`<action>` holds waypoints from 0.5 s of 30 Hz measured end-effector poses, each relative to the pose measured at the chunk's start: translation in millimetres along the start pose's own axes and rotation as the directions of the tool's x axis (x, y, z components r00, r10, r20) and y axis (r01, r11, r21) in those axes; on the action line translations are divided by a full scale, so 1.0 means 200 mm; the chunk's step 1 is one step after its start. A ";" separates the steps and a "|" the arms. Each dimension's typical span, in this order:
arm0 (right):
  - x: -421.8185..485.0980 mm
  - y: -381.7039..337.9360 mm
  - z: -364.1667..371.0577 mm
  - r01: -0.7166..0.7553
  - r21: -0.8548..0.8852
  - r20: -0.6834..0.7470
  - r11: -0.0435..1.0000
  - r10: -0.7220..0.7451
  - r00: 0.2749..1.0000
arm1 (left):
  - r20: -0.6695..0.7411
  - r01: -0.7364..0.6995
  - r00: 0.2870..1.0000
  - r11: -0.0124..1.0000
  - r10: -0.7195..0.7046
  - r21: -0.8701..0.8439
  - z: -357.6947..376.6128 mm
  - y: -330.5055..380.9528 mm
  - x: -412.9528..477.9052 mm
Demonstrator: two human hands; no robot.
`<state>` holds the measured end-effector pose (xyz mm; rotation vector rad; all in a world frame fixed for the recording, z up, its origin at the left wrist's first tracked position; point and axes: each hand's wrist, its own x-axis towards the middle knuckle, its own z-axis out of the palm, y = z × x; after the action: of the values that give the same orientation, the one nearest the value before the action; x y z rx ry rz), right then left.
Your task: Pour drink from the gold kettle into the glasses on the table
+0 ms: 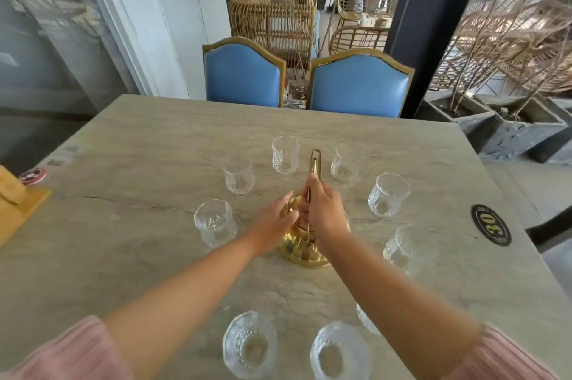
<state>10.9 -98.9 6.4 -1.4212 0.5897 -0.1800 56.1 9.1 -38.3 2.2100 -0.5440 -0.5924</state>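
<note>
Two bare hands meet at the shiny gold metal kettle [305,243], which stands on the grey stone-patterned table [130,144] at the centre of a ring of glasses. The right hand [323,209] is closed around the kettle's tall, thin gold loop handle [315,163], grasping it below the top of the loop, which projects above the fingers. The left hand [274,222] lies with fingers extended and flat against the left side of the kettle's upper body; it is not clenched, and whether it presses on the lid cannot be determined. Both forearms are bare, with pink ribbed sleeves [65,351] pushed back near the elbows.

Nine clear cut-pattern glasses surround the kettle, none touching it. Beyond the kettle stand three: far left glass [238,175], far centre glass [285,154] and far right glass [343,164]. Left of the kettle is one glass [215,222]. Right of the kettle are two, an upper one [388,194] and a lower one [402,248]. Nearer than the kettle are two glasses [249,344] [339,353] and a third, partly hidden glass [366,321] behind the right forearm. All visible glasses stand upright and appear empty.

Well right of the kettle, a black oval sticker marked 30 [490,225] lies on the tabletop. Beyond the kettle, two blue padded chairs with gold frames [356,85] stand at the far table edge
</note>
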 end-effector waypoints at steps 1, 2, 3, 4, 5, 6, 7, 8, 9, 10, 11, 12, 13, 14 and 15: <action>0.00 0.00 0.01 0.012 -0.015 -0.030 1.000 -0.013 0.999 | 0.018 -0.023 1.000 1.000 0.023 0.018 0.00 0.00 -0.01; 0.00 0.00 0.01 0.027 -0.032 -0.055 0.999 -0.029 0.998 | 0.037 -0.032 0.999 0.999 0.031 0.017 0.00 -0.01 0.00; 0.00 0.00 0.01 0.038 -0.042 -0.073 0.998 -0.041 0.996 | 0.057 -0.042 0.998 0.999 0.041 0.016 0.00 -0.03 0.00; 0.01 0.00 0.00 0.050 -0.044 -0.085 0.998 -0.053 0.995 | 0.069 -0.046 0.997 0.999 0.046 0.004 0.00 -0.03 0.00; 0.01 -0.01 0.00 0.057 -0.046 -0.090 0.997 -0.061 0.994 | 0.080 -0.036 0.996 0.999 0.036 -0.003 0.00 -0.04 0.00; 0.01 -0.01 -0.01 0.063 -0.050 -0.092 0.997 -0.067 0.993 | 0.084 -0.038 0.996 0.999 0.038 -0.001 0.00 -0.04 0.00; 0.02 -0.02 -0.03 0.063 -0.063 -0.094 0.996 -0.069 0.993 | 0.080 -0.046 0.996 0.999 0.045 0.013 0.00 -0.04 -0.01; 0.02 -0.02 -0.04 0.061 -0.080 -0.096 0.995 -0.069 0.993 | 0.077 -0.061 0.995 0.997 0.058 0.037 0.00 -0.04 0.00; 0.01 -0.03 -0.05 0.059 -0.098 -0.097 0.993 -0.069 0.993 | 0.077 -0.075 0.995 0.995 0.070 0.063 -0.01 -0.04 0.00; 0.01 -0.03 -0.07 0.059 -0.105 -0.095 0.993 -0.069 0.993 | 0.081 -0.085 0.994 0.993 0.079 0.082 -0.01 -0.04 0.00; 0.00 -0.05 -0.08 0.059 -0.100 -0.094 0.993 -0.068 0.993 | 0.084 -0.099 0.992 0.991 0.091 0.091 -0.02 -0.04 0.00; -0.01 -0.08 -0.09 0.063 -0.087 -0.091 0.994 -0.071 0.993 | 0.084 -0.119 0.990 0.989 0.112 0.087 -0.03 -0.03 -0.01; -0.02 -0.12 -0.11 0.072 -0.078 -0.081 0.994 -0.078 0.994 | 0.078 -0.154 0.986 0.985 0.149 0.074 -0.04 -0.02 -0.01; -0.04 -0.17 -0.12 0.091 -0.085 -0.063 0.992 -0.096 0.993 | 0.058 -0.192 0.980 0.980 0.189 0.056 -0.05 -0.01 -0.02; -0.07 -0.23 -0.13 0.118 -0.111 -0.042 0.987 -0.123 0.992 | 0.017 -0.231 0.973 0.972 0.231 0.036 -0.06 0.01 -0.04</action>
<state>-3.1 -122.7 52.8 -1.5628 0.5606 -0.2826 57.1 18.7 -26.8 2.1396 -0.8122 -0.4766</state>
